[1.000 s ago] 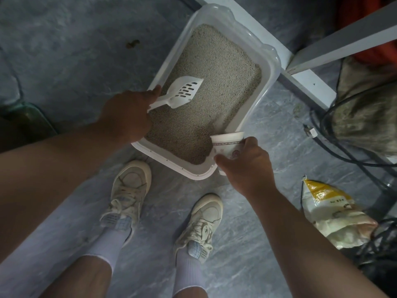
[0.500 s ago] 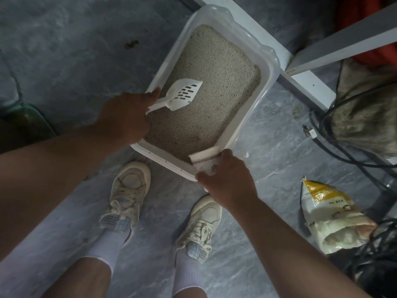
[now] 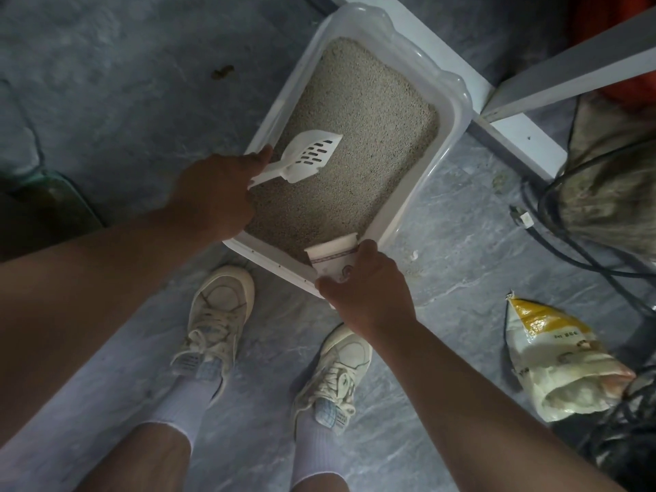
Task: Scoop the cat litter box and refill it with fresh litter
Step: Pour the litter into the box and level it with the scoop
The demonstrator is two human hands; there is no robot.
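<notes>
While the litter box [image 3: 458, 111] sits on the grey floor [image 3: 106, 83] ahead of the shoes [image 3: 220, 314], its bed of litter [image 3: 362, 136] lies level and pale, no clumps visible. Left hand [image 3: 213, 197]: curled round the handle of a white slotted scoop [image 3: 312, 154], blade empty, held over the left middle of the box. Right hand [image 3: 365, 296]: gripping a paper cup [image 3: 333, 257], tipped mouth-first into the near right corner; contents hidden. Bag [image 3: 553, 363]: open, lying on the floor at right, well apart. Judged status: scooping apparently done or nearly so; refilling in hand, by the cupful, amount left unknown.
</notes>
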